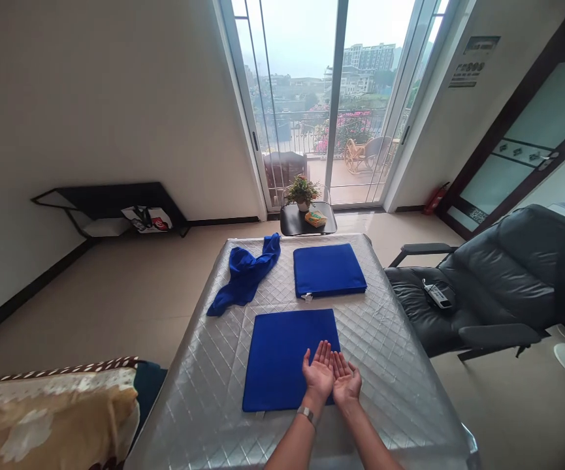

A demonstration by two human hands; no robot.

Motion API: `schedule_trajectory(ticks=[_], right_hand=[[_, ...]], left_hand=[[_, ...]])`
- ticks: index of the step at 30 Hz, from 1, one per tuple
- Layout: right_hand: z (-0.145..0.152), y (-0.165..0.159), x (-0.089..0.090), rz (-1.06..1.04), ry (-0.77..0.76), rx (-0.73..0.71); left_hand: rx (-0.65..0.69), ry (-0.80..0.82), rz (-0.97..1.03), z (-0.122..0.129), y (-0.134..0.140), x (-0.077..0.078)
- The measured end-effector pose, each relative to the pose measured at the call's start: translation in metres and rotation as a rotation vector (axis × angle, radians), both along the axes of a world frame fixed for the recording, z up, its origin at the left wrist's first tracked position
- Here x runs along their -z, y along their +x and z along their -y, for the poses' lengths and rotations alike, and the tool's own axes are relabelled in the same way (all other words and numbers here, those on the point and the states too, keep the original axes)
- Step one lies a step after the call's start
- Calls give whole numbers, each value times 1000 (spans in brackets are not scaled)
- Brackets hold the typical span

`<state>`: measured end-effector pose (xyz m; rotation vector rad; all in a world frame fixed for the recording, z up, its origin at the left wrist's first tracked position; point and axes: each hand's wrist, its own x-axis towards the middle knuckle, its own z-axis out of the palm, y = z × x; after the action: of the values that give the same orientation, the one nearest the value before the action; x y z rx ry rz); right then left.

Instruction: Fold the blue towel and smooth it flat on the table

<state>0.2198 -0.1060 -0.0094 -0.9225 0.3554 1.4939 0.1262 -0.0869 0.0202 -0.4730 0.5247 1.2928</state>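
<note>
My left hand (319,373) and my right hand (346,382) are side by side, palms up, fingers stretched out and nothing in them. Both are over the right part of a flat blue square of folded cloth (282,359). A watch (306,414) is on my left wrist. Beyond that square lies a thicker blue folded stack (330,269) with a small white tag at its near edge. To its left, a crumpled blue cloth (247,271) is spread loosely. All of them rest on a silver quilted table cover (385,378).
Past the far edge stands a black chair (289,224) with a potted plant (302,192) and a yellow-green packet (315,219). A dark leather armchair (498,274) holding a power strip (437,295) is at the right. Patterned bedding (51,418) lies at lower left.
</note>
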Motion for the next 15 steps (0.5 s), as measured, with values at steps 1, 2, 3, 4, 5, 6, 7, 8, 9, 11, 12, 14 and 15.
schedule_trajectory(ticks=[1, 2, 3, 4, 5, 6, 7, 8, 9, 11, 12, 14, 15], right_hand=[[-1, 1, -2, 12, -10, -7], [-2, 1, -3, 26, -17, -20], [-2, 2, -4, 39, -21, -36], [-2, 3, -5, 48, -21, -51], [-2, 3, -5, 50, -18, -63], [-2, 4, -5, 44, -17, -68], [-1, 4, -5, 32, -18, -65], [-1, 4, -5, 18, -17, -57], [0, 4, -5, 5, -14, -46], [2, 4, -5, -8, 4, -23], [2, 3, -6, -8, 10, -11], [3, 2, -8, -9, 22, 15], [3, 1, -9, -8, 23, 30]], left_hand=[[-2, -43, -2, 2, 6, 0], [-2, -74, -8, 5, 7, 1], [1, -92, -19, 8, 5, 2], [4, -96, -35, 11, -1, 4], [-1, -93, -55, 15, -10, 5], [-17, -86, -79, 18, -21, 7], [-46, -79, -105, 21, -34, 9], [-81, -72, -130, 23, -48, 10], [-120, -65, -154, 26, -63, 11], [-192, -52, -202, 31, -96, 13], [-220, -49, -228, 34, -112, 14], [-255, -68, -291, 41, -147, 14], [-261, -97, -327, 46, -165, 14]])
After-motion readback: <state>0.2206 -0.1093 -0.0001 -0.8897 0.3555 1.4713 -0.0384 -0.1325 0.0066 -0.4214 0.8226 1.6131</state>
